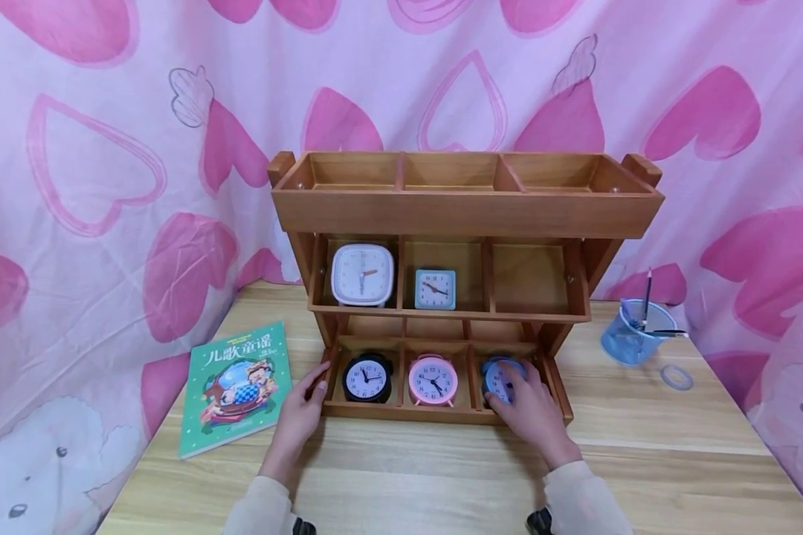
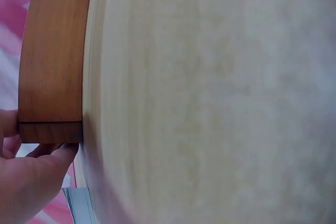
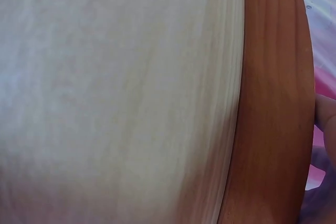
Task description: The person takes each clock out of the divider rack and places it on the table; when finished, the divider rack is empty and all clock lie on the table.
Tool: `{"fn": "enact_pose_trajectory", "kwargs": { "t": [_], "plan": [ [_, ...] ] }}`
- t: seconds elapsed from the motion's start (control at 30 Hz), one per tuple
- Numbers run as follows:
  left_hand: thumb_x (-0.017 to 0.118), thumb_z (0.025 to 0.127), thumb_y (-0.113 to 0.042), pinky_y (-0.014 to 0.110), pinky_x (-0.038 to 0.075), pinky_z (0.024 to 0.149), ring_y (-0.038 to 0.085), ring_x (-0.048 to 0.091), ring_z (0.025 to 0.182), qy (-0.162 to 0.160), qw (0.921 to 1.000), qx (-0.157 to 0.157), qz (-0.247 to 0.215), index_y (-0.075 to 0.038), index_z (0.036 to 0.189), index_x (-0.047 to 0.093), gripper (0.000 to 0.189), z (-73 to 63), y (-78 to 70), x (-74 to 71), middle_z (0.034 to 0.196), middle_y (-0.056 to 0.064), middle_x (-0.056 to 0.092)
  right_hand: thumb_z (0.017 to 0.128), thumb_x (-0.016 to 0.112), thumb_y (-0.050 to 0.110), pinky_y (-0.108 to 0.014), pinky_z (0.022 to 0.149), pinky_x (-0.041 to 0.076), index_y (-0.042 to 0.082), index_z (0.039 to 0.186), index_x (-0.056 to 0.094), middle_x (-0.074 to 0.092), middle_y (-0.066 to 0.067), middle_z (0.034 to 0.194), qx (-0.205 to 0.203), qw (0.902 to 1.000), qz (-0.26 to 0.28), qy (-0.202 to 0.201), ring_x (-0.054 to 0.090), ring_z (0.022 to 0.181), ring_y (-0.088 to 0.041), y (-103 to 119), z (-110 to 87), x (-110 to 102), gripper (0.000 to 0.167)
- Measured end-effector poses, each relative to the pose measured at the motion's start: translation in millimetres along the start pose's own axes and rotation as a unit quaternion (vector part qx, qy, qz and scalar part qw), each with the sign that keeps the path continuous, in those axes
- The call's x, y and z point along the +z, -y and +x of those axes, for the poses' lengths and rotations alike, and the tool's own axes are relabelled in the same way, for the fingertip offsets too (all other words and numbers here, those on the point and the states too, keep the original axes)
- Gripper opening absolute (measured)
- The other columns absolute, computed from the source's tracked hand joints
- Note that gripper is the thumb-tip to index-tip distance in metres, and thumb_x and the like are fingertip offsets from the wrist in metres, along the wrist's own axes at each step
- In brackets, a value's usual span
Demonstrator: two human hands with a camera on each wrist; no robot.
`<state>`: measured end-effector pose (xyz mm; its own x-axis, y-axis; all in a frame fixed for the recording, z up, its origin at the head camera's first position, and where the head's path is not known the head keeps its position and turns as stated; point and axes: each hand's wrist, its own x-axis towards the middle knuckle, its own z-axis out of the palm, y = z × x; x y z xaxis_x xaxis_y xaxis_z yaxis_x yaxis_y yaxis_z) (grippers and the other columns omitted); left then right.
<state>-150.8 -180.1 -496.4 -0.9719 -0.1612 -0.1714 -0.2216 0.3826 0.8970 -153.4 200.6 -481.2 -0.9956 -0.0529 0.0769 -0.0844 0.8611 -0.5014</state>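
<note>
A tiered wooden shelf (image 1: 468, 215) stands on the table, each tier split into three compartments. In the bottom tier's right compartment sits a blue alarm clock (image 1: 498, 384), and my right hand (image 1: 531, 409) grips it from the front and right, partly covering its face. My left hand (image 1: 301, 409) holds the left end of that tier at its front corner (image 2: 51, 132), with fingers and thumb around the side wall. A pink alarm clock (image 1: 433, 380) occupies the middle compartment, and a black alarm clock (image 1: 367, 378) the left one.
The middle tier holds a white square clock (image 1: 362, 275) and a small teal-framed clock (image 1: 435, 289). Left of the shelf lies a green book (image 1: 237, 386). To the right stand a blue mesh pen holder (image 1: 632, 338) with pens and a clear ring (image 1: 676, 377). A heart-patterned curtain (image 1: 401, 74) hangs behind.
</note>
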Motion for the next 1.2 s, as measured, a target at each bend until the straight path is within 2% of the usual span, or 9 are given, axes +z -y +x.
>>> {"fn": "enact_pose_trajectory", "kwargs": {
  "t": [0.23,0.37,0.57,0.67,0.8,0.9,1.0,1.1,1.2],
  "plan": [
    [0.045,0.106,-0.013,0.055,0.031,0.115,0.038,0.029,0.146,-0.023,0.9993,-0.019,-0.024,-0.022,0.144,0.052,0.041,0.8,-4.5,7.9,0.157,0.012,0.037,0.089,0.069,0.033,-0.067,0.091,0.047,0.008,0.141,0.054,0.034,-0.034,0.145,0.019,0.9998,0.001,-0.01,0.053,0.113,-0.048,-2,-1.9,2,0.059],
    [0.044,0.106,-0.013,0.056,0.03,0.115,0.039,0.027,0.147,-0.028,0.9985,-0.032,-0.033,-0.023,0.144,0.053,0.04,0.1,-4.9,11.0,0.158,0.012,0.036,0.089,0.07,0.031,-0.069,0.092,0.046,0.007,0.139,0.055,0.035,-0.034,0.145,0.009,0.9988,0.023,-0.042,0.051,0.115,-0.05,1,-5.6,-3,0.057],
    [0.044,0.106,-0.012,0.057,0.029,0.116,0.039,0.026,0.147,-0.03,0.9975,-0.041,-0.05,-0.023,0.143,0.054,0.04,-0.9,-2.9,9.7,0.159,0.013,0.034,0.089,0.072,0.028,-0.07,0.088,0.048,0.007,0.138,0.055,0.033,-0.033,0.147,-0.012,0.9933,0.053,-0.102,0.047,0.116,-0.051,7,-17.8,-30,0.056],
    [0.045,0.105,-0.012,0.056,0.03,0.116,0.039,0.026,0.147,-0.03,0.997,-0.04,-0.058,-0.022,0.144,0.053,0.04,-0.8,-1.4,8.0,0.158,0.014,0.035,0.09,0.071,0.028,-0.071,0.084,0.049,0.008,0.139,0.053,0.032,-0.034,0.147,0.002,0.9919,0.047,-0.118,0.048,0.113,-0.054,5,-26.2,-49,0.056],
    [0.045,0.105,-0.012,0.056,0.03,0.116,0.038,0.026,0.147,-0.03,0.997,-0.042,-0.058,-0.023,0.144,0.053,0.04,-0.6,-1.8,6.6,0.159,0.015,0.034,0.087,0.074,0.024,-0.073,0.082,0.047,0.007,0.139,0.054,0.034,-0.035,0.145,0.026,0.9862,0.041,-0.158,0.049,0.111,-0.056,-9,-37.3,-69,0.058],
    [0.045,0.105,-0.012,0.057,0.028,0.116,0.039,0.025,0.148,-0.031,0.9971,-0.042,-0.055,-0.022,0.144,0.053,0.041,-0.7,-2.7,6.0,0.159,0.015,0.033,0.084,0.075,0.019,-0.074,0.083,0.043,0.005,0.136,0.057,0.038,-0.036,0.142,0.039,0.9787,0.042,-0.197,0.049,0.112,-0.057,-27,-41.9,-76,0.057],
    [0.044,0.105,-0.012,0.057,0.027,0.117,0.039,0.024,0.148,-0.032,0.9971,-0.041,-0.056,-0.022,0.144,0.053,0.041,-1.5,-3.5,5.0,0.159,0.016,0.033,0.083,0.075,0.017,-0.074,0.083,0.041,0.001,0.135,0.057,0.04,-0.038,0.139,0.053,0.9746,0.033,-0.215,0.046,0.114,-0.058,-47,-41.0,-81,0.057],
    [0.044,0.105,-0.012,0.057,0.027,0.117,0.039,0.025,0.148,-0.032,0.9972,-0.038,-0.055,-0.022,0.144,0.053,0.041,-1.9,-3.9,4.6,0.159,0.016,0.033,0.086,0.074,0.02,-0.075,0.083,0.04,-0.002,0.136,0.054,0.038,-0.041,0.137,0.066,0.9774,0.018,-0.2,0.044,0.114,-0.058,-67,-35.4,-83,0.058],
    [0.044,0.106,-0.013,0.058,0.029,0.116,0.04,0.025,0.147,-0.03,0.9972,-0.041,-0.054,-0.023,0.144,0.053,0.041,-1.5,-4.1,5.7,0.159,0.016,0.033,0.091,0.07,0.026,-0.076,0.086,0.039,-0.006,0.138,0.05,0.033,-0.044,0.137,0.078,0.985,-0.001,-0.154,0.04,0.114,-0.06,-85,-29.5,-82,0.06]
  ]
}}
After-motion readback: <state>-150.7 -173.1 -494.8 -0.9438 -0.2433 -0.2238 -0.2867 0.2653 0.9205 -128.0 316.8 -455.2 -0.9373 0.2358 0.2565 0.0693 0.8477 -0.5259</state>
